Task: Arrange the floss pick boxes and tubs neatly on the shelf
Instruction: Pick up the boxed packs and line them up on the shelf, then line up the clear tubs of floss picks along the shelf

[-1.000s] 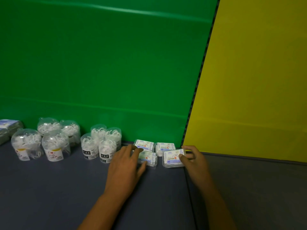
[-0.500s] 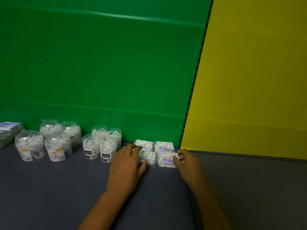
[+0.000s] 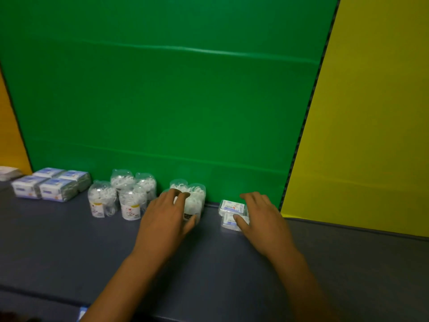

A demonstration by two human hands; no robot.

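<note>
Green panel (image 3: 162, 101) fills the back, yellow panel (image 3: 371, 124) to its right, orange sliver far left. Shelf (image 3: 58, 247) is a dark blue mat, grey mat to the right of it.

Four wrapped packs (image 3: 51, 185) sit far left, two by two, against the green panel. Next along, four label tubs (image 3: 120, 196) of white picks, clustered tight and touching. Beside them, the dark-label tubs (image 3: 193, 194), up against the back panel.

Small boxes (image 3: 232, 212) sit at the right end of the blue mat, near the green/yellow seam, one behind the other; more may be hidden behind my hand, can't tell the count.

My left hand (image 3: 166, 224) is on the dark-label tubs: fingers over the tops, thumb curled round the front tub. My right hand (image 3: 264, 219) is on the boxes: thumb pressed on the front box, fingers lying loosely spread along their right side, not wrapped round.

Bit of blue-white packaging at the bottom edge, too cropped to identify.
</note>
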